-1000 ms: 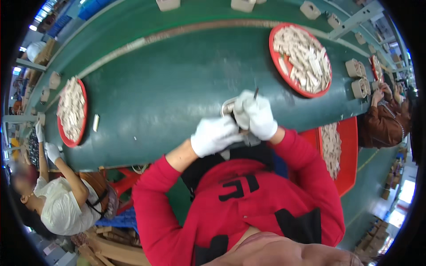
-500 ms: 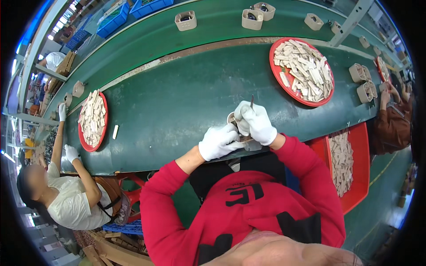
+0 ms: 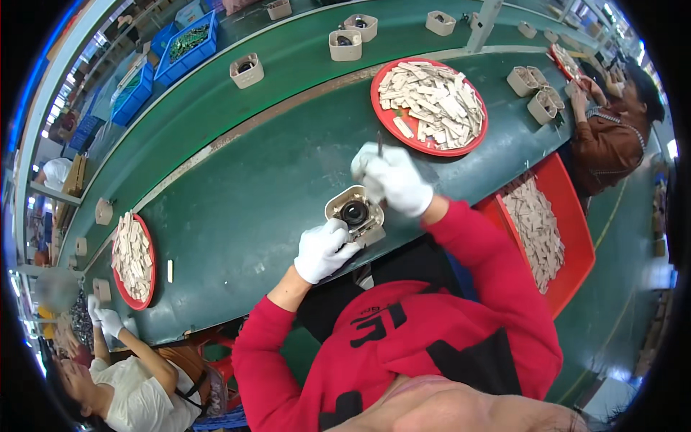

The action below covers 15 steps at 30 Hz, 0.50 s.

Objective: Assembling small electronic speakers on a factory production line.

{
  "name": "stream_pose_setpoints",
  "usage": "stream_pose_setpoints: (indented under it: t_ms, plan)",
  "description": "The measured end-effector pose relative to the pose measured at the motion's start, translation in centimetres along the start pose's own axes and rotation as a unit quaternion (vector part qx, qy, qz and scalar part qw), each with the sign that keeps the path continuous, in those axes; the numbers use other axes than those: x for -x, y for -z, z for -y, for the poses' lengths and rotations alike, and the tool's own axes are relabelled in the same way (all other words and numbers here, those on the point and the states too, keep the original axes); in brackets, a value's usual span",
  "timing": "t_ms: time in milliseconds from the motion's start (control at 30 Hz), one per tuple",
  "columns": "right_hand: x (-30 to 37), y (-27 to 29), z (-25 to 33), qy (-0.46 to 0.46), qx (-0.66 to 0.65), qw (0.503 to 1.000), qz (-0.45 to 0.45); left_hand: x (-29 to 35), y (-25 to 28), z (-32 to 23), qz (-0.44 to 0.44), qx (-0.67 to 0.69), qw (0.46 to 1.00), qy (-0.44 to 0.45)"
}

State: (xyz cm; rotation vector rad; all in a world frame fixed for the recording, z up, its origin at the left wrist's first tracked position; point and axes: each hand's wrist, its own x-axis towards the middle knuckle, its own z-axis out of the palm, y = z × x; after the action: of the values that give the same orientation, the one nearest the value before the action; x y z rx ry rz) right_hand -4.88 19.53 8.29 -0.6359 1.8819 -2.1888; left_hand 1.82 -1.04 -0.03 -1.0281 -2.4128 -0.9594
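Note:
My left hand (image 3: 324, 250), in a white glove, grips the near left edge of a beige plastic housing (image 3: 376, 234). The housing rests near the table's front edge, its inside facing up, and a round black part (image 3: 354, 212) sits in it. My right hand (image 3: 397, 181), also gloved and slightly blurred, is closed just above the housing's far right side. From its fist a thin dark tool (image 3: 379, 142) sticks up; its lower end is hidden by the hand, so its exact kind does not show.
A red round tray (image 3: 376, 102) heaped with pale strips lies beyond my right hand; a similar red tray (image 3: 152, 263) stands left, beside a loose strip (image 3: 170, 271). A red bin (image 3: 576, 248) is at my right. Beige housings (image 3: 247, 70) sit along the green belt. Co-workers sit on both sides.
The view has turned, shifting the scene. My right hand has lifted off the housing with the dark tool, uncovering the black round part. My left hand still grips the housing.

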Motion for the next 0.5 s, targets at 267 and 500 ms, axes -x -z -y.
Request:
stream_pose_setpoints:
  t_ms: [267, 500]
  plan:
    - [-5.1, 13.2, -3.6, -0.097, 0.664, 0.738, -0.065, -0.4, 0.0, 0.7, -0.015, -0.017, 1.000, 0.007]
    - [-6.7, 14.3, -6.4, -0.064, 0.708, 0.703, -0.012, 0.3, 0.2, 0.6, -0.025, -0.024, 0.999, 0.037]
